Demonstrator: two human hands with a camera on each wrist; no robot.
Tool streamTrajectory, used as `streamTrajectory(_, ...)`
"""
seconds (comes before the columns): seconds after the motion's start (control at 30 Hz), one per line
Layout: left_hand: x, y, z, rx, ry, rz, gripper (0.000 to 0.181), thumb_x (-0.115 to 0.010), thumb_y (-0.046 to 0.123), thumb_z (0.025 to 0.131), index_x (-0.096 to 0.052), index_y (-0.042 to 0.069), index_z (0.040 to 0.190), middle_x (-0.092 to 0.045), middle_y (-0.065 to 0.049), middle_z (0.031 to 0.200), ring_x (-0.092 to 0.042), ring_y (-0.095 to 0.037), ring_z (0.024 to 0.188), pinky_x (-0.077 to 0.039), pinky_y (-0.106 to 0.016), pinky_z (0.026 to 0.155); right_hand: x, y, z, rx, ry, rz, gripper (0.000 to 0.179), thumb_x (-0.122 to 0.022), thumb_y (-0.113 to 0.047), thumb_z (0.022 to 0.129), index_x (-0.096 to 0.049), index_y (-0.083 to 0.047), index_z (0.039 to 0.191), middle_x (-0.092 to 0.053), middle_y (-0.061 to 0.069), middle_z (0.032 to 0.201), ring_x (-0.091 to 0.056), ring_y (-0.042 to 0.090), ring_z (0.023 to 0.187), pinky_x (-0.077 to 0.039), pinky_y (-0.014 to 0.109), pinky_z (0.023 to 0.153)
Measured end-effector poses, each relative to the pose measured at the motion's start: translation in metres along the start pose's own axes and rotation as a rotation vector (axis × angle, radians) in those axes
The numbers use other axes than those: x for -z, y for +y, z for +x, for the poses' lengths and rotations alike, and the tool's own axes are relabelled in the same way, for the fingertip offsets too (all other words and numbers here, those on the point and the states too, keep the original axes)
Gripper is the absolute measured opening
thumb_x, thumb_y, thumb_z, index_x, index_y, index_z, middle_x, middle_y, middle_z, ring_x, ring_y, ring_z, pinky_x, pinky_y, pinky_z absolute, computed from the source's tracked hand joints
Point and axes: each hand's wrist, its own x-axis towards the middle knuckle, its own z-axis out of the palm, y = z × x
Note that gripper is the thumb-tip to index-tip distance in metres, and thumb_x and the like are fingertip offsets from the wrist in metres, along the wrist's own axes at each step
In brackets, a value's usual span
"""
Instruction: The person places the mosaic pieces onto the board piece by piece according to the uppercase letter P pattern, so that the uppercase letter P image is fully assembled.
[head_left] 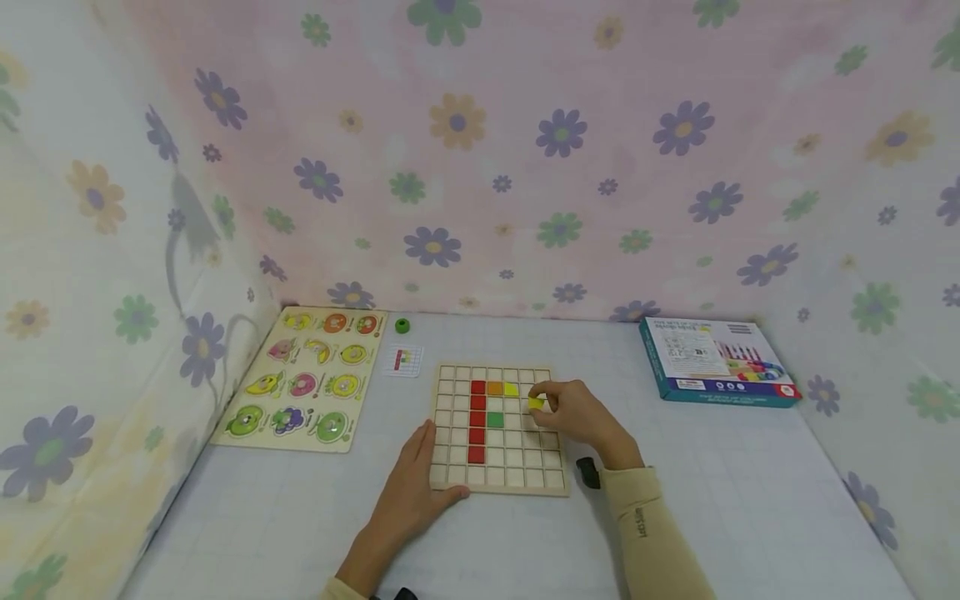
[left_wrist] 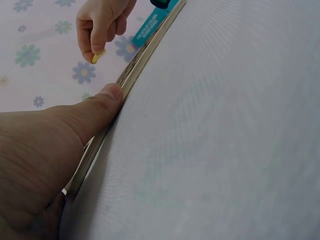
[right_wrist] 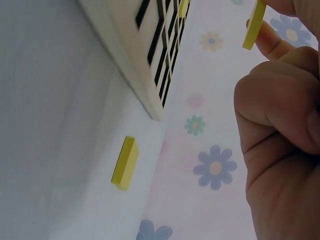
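A wooden grid board [head_left: 528, 475] lies on the table. Square tiles fill some of its cells: a column of several red tiles [head_left: 477, 420], an orange tile [head_left: 495, 388], a yellow one [head_left: 511, 389] beside it and a green tile [head_left: 495, 420]. Between thumb and finger, my right hand [head_left: 581, 414] pinches another yellow tile [right_wrist: 255, 25] above the board's right side. My left hand [head_left: 408, 492] touches the board's near left corner, thumb along the front edge and straight fingers at the left side. One more yellow tile [right_wrist: 126, 164] lies on the table beside the board.
Left of the board are a fruit puzzle [head_left: 300, 400], a small green round piece [head_left: 402, 326] and a pattern card [head_left: 403, 361]. A teal-sided box [head_left: 720, 362] lies back right. Near my right wrist sits a black object [head_left: 588, 472]. Flowered cloth walls surround the table.
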Motion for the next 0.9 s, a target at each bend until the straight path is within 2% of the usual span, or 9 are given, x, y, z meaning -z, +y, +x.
streamTrajectory(0.13,-0.001,-0.001,-0.001,0.003,-0.005,0.007,0.122,-0.086,0.056,0.074,-0.021,0.004,0.163,-0.025,-0.015,0.168,-0.028,-0.034,0.155,-0.036,-0.048,0.122,-0.005,-0.005,0.001,0.020,-0.039,0.008,0.029,-0.073,-0.019,0.091,-0.072,-0.006,0.117,-0.036,-0.007,0.057,-0.028,0.007,0.049,-0.027,0.020,0.047)
streamTrajectory(0.4,0.001,-0.001,0.000,-0.029,0.008,-0.002,0.121,-0.085,0.057,0.074,-0.021,0.003,0.162,-0.026,-0.016,0.168,-0.029,-0.034,0.154,-0.037,-0.049,0.122,-0.012,-0.010,0.007,0.057,-0.047,-0.015,0.028,-0.074,-0.019,0.092,-0.073,-0.006,0.117,-0.039,-0.007,0.059,-0.031,0.007,0.052,-0.028,0.020,0.048)
streamTrajectory(0.63,-0.001,-0.002,-0.001,-0.026,0.004,0.002,0.121,-0.085,0.057,0.074,-0.022,0.002,0.162,-0.026,-0.017,0.167,-0.029,-0.035,0.154,-0.037,-0.049,0.121,-0.020,-0.012,0.010,0.090,-0.059,-0.018,0.027,-0.073,-0.017,0.092,-0.073,-0.004,0.116,-0.039,-0.007,0.058,-0.030,0.006,0.051,-0.029,0.020,0.049)
streamTrajectory(0.9,-0.001,-0.001,0.001,-0.013,0.002,0.006,0.122,-0.086,0.056,0.074,-0.020,0.004,0.163,-0.025,-0.015,0.168,-0.029,-0.033,0.155,-0.037,-0.048,0.122,-0.023,-0.017,0.013,0.058,-0.059,-0.103,0.025,-0.075,-0.020,0.090,-0.075,-0.008,0.112,-0.036,-0.008,0.057,-0.030,0.006,0.052,-0.029,0.019,0.050)
